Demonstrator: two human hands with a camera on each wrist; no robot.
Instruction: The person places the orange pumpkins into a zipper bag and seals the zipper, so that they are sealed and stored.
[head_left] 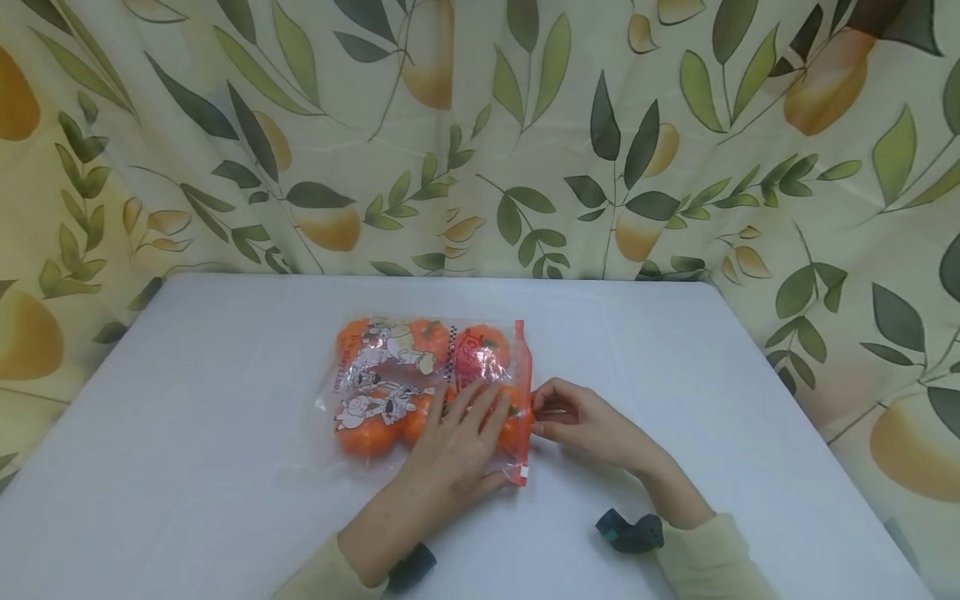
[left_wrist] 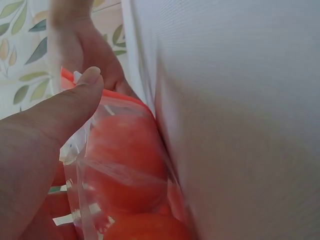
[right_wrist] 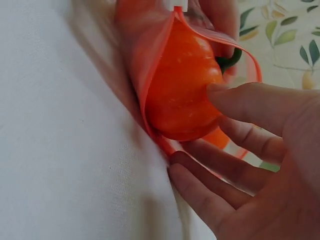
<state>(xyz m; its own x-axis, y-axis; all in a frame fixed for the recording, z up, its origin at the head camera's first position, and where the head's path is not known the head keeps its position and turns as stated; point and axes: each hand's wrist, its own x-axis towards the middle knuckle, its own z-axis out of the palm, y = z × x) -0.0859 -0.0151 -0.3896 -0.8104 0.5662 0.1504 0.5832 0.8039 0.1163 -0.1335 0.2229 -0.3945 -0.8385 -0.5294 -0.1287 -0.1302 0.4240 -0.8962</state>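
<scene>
clear bag (head_left: 523,358), print too small to read; white bench (head_left: 187,417); leaf-patterned curtain (head_left: 480,125); your left hand (head_left: 453,446), fingers spread atop bag; right hand (head_left: 596,425), fingers clamped on orange pepper (right_wrist: 182,92).

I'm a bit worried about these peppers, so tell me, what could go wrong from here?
The front pepper sits at the bag's open mouth, so it might roll onto the table if the right hand slips. Its green stem is close to the red rim and could catch. The left hand rests on the bag; pressing hard might bruise the contents.
</scene>
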